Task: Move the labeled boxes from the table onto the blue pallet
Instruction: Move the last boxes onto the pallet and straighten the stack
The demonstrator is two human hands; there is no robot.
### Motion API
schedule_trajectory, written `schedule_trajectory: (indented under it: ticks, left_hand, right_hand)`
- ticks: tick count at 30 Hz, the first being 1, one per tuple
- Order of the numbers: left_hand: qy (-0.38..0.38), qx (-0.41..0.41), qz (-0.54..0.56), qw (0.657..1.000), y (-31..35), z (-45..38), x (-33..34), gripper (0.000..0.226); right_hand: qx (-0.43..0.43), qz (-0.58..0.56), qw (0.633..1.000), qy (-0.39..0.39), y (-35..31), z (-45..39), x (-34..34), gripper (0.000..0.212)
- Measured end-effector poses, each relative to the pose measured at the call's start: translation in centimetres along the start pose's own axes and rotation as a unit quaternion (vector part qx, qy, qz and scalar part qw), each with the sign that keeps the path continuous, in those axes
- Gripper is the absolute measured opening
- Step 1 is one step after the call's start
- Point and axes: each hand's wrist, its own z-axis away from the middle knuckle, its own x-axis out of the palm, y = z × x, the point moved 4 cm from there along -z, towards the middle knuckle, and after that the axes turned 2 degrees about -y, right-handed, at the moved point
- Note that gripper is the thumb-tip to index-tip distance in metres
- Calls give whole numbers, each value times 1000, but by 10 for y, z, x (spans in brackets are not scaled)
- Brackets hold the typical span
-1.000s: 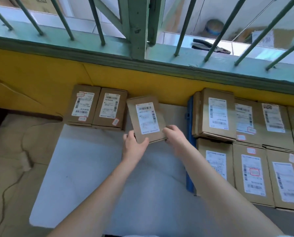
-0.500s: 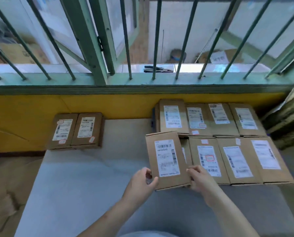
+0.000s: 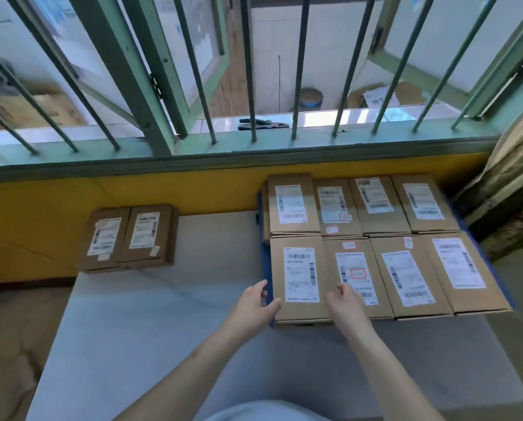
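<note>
A brown cardboard box with a white barcode label [image 3: 299,275] lies flat at the front left corner of the blue pallet [image 3: 266,268], on top of another box. My left hand [image 3: 254,302] holds its near left corner, thumb on top. My right hand [image 3: 344,305] grips its near right edge. Several more labeled boxes [image 3: 406,271] cover the pallet in two rows. Two labeled boxes [image 3: 105,238] [image 3: 146,235] sit side by side at the far left of the pale table [image 3: 163,314].
A yellow wall [image 3: 41,214] and a green barred window [image 3: 163,86] run behind the table. Dark pliers [image 3: 263,124] lie on the sill. Worn wooden planks [image 3: 509,189] stand at the right. Brown floor [image 3: 11,344] lies left of the table.
Both hands carried the box from the table's left side rightward and set it down on the pallet's front left corner. The view swung right and up.
</note>
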Motion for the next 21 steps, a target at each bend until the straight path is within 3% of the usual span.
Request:
schedule_trajectory:
  ticks: [4, 9, 15, 21]
  left_hand:
    - [79, -48, 56, 994, -29, 2, -48, 61]
    - [196, -92, 118, 969, -86, 13, -138, 50]
    - [259, -121, 179, 941, -172, -5, -236, 45]
    - [205, -135, 163, 956, -235, -62, -290, 53]
  right_hand:
    - [-132, 64, 987, 70, -54, 4, 18, 52]
    - [-269, 54, 962, 9, -142, 4, 107, 46]
    - [-230, 80, 960, -135, -203, 1, 255, 52]
    - [-173, 114, 962, -175, -234, -23, 360, 60]
